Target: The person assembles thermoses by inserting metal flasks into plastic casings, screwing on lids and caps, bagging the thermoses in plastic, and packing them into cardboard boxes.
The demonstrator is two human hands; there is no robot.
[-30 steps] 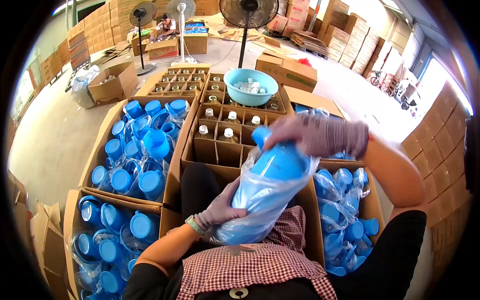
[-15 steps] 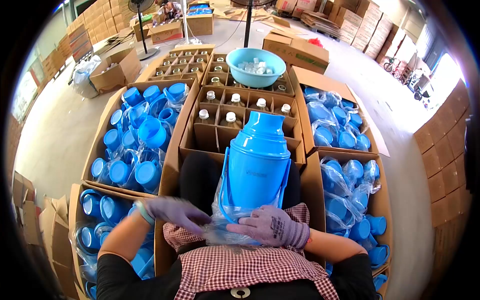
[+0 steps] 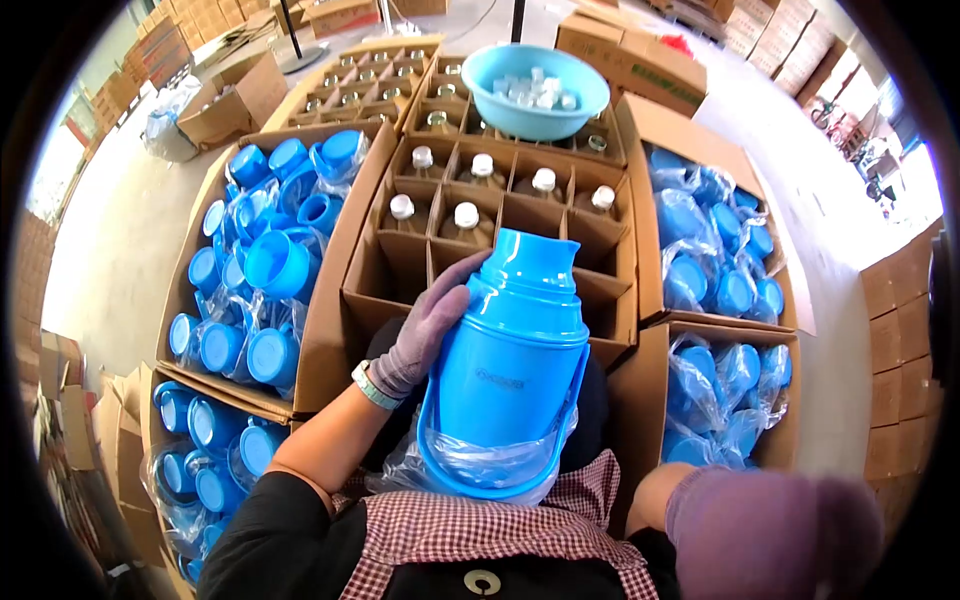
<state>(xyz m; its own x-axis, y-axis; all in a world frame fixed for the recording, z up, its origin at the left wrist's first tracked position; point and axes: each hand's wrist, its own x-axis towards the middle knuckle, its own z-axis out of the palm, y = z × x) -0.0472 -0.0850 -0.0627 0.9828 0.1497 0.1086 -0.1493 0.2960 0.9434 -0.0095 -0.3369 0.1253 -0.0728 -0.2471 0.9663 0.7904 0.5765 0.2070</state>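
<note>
Evidently, left hand (image 3: pixel 425 335) grasps flask (image 3: pixel 510 370) near top, likely to steady it; bag (image 3: pixel 400 472) bunched low, leaving top bare; right hand (image 3: pixel 765 535) blurred, can't tell grip.

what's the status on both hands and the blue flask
Left hand against side of blue flask. Right hand off flask, blurred. Clear plastic bunched around flask's lower part.
</note>
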